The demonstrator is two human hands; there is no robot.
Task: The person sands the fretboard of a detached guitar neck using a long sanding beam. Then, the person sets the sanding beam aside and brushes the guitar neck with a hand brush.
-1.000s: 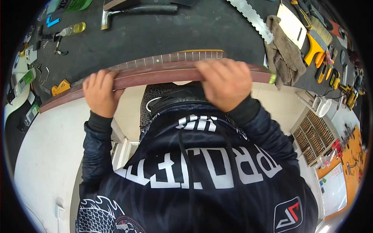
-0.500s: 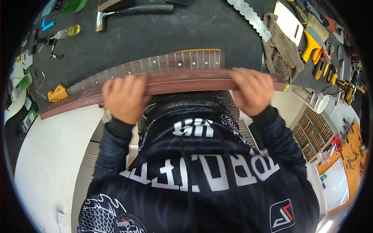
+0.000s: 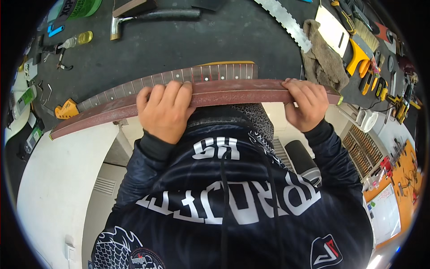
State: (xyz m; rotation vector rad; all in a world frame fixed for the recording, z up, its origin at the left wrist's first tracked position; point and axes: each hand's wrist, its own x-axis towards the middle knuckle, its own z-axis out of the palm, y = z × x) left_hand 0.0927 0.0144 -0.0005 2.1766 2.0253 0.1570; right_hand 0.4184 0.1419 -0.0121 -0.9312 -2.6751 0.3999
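The reddish beam (image 3: 237, 91) hides part of the fretted neck (image 3: 145, 82); the top edge crops the green container (image 3: 85, 7); tools on the orange board (image 3: 398, 171) are too small to tell.

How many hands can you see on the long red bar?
2. The left hand grips the bar along its middle part, and the right hand grips it near its right end. No other hands show.

Your reddish bar (image 3: 242, 97) looks matt and gritty, like sandpaper; your fretboard (image 3: 198, 73) is dull, dark wood. On the matt counter (image 3: 242, 42), your rag (image 3: 320, 60) is rough cloth, the toothed strip (image 3: 284, 23) shiny metal.
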